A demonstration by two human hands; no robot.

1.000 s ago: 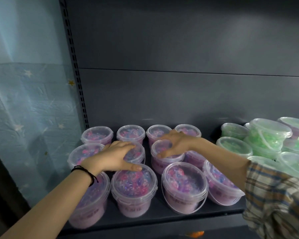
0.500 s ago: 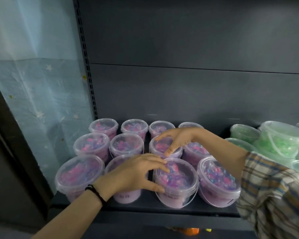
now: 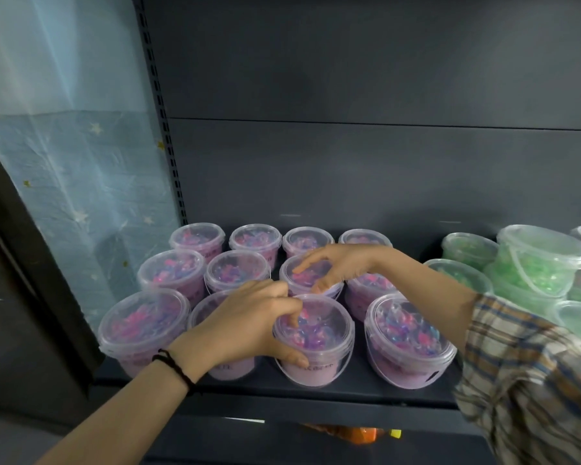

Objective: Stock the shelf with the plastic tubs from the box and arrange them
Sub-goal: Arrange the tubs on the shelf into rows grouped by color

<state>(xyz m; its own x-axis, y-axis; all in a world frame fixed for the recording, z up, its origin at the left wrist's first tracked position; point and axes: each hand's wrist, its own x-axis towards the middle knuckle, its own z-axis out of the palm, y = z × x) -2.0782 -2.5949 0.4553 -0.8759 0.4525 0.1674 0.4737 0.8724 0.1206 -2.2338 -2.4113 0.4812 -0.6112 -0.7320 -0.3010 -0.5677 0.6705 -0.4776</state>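
The left hand [image 3: 249,323] has its grip clamped on the front tub [image 3: 319,347], thumb on the near wall, fingers curled over the lid, at the shelf's [image 3: 316,394] front edge. The right hand [image 3: 342,263] arches over the rear tub [image 3: 302,276] straight behind it; I cannot tell whether that grip has closed. Sliding the front tub back would, I judge, run it into the rear tub.

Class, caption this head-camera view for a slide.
Left hand grips a front tub; right hand holds the tub behind it on the shelf.
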